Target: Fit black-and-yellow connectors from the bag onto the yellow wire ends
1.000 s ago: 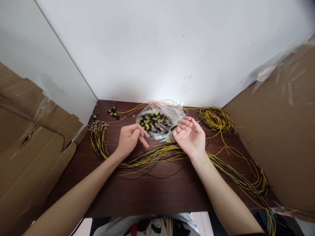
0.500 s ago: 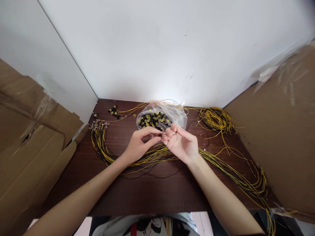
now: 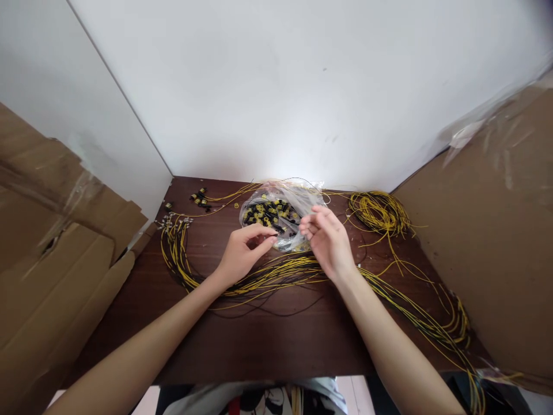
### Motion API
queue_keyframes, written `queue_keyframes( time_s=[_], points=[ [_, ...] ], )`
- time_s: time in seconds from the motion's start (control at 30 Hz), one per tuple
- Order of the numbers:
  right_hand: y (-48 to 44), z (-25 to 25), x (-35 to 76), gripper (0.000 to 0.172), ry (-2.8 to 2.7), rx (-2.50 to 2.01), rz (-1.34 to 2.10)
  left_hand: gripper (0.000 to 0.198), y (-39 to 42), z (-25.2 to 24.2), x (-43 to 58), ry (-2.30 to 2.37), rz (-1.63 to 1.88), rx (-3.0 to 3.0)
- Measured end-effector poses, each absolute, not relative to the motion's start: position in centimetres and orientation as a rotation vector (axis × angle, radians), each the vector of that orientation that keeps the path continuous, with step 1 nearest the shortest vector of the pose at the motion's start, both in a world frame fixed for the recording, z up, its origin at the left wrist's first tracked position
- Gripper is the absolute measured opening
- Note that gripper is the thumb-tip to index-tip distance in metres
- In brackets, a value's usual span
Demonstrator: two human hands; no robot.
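Observation:
My left hand is closed in a pinch over the wires, its thumb and forefinger on a thin black wire, of which only a short dark bit shows at the fingertips. To its right, my right hand is raised with fingers loosely curved and apart, holding nothing that I can see. Just behind both hands lies a clear plastic bag with many small black-and-yellow connectors in it. Below the hands, a long bundle of yellow and black wires stretches across the brown table.
At the left, the bundle ends in small pale tips. Several loose connectors lie at the back left. A coil of yellow wire sits at the back right. Cardboard stands along both sides, and a white wall rises behind.
My right hand has moved away from my left, to the right and slightly up, and its fingers have come off the black wire. My left hand has shifted slightly left, still pinched.

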State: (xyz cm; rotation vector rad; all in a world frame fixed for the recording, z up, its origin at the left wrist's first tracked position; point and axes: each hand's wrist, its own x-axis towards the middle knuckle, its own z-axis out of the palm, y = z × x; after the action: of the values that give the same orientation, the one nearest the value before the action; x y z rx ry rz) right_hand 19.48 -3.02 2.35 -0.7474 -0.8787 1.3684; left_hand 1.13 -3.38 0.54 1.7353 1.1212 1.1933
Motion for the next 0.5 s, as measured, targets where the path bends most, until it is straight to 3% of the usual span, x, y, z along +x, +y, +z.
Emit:
queue_keyframes(
  time_s=[0.2,0.5],
  points=[
    [-4.04,1.52,18.2,0.014,-1.693,-1.045,0.754,0.016,-3.3,0.55,0.91,1.078,1.148,1.875],
    [-4.06,1.51,18.52,0.012,-1.842,-1.083,0.542,0.015,-3.32,0.43,0.93,1.076,1.126,1.933]
  ],
)
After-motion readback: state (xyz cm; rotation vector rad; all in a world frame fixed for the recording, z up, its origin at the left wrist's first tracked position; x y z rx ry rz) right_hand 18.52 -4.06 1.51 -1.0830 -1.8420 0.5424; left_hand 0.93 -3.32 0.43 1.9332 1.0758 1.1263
